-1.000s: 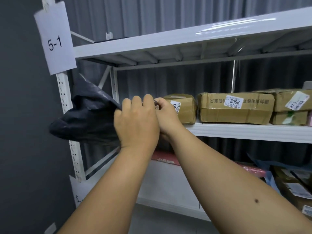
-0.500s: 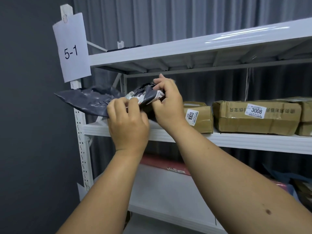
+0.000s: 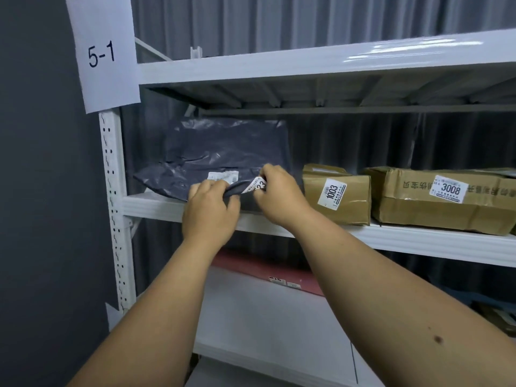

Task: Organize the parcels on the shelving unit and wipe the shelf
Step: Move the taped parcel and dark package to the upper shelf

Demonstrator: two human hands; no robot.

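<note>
The dark plastic mailer bag [image 3: 223, 155] lies on the middle shelf [image 3: 156, 208] at its left end, directly ahead of both hands and reaching away from them toward the back. Its near edge sits at the shelf's front lip, under the fingers; its far part rises and leans against the grey curtain [image 3: 335, 20] behind. The bag's long axis seems to run front to back, from the hands toward the curtain, though the creased plastic makes this hard to judge. Its printed label [image 3: 223, 175] faces up just beyond the left hand.

The left hand [image 3: 209, 210] has its fingers curled over the bag's near edge, gripping the plastic. The right hand [image 3: 279, 194] pinches the same edge just beside it, at a numbered sticker [image 3: 255, 185] folded over the rim. Both hands are about equally near; the right one holds the sticker, so it is probably better placed to turn that tag outward.

To the right of the right hand, close by, stands a small cardboard box [image 3: 335, 194] marked 1003, and beyond it a larger box [image 3: 441, 199] marked 3008. The bag likely needs settling square beside them, sticker facing front.
</note>
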